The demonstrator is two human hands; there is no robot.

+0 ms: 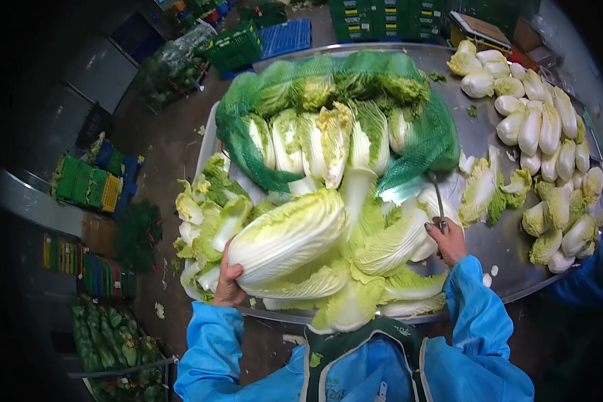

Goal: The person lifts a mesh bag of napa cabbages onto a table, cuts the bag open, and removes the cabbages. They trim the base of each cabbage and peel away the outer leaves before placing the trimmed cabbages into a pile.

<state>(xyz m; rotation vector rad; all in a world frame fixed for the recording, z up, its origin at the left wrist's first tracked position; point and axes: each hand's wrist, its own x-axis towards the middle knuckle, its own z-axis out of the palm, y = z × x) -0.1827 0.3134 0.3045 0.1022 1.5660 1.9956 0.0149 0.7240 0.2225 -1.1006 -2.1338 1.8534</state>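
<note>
My left hand (230, 280) grips the base end of a large napa cabbage (291, 234), which lies tilted over loose outer leaves (355, 298) near the table's front edge. In my right hand (447, 240) is a knife (438, 195), its thin blade pointing away from me, right of the leaves. Behind the held cabbage, a green mesh bag (442, 134) lies open around several whole cabbages (311, 144) in a row.
Several trimmed cabbages (543, 127) are piled along the right of the metal table (479, 127). Loose leaves (211, 214) heap at the left edge, others (482, 191) right of the bag. Green crates (234, 48) and a blue pallet (285, 37) stand beyond.
</note>
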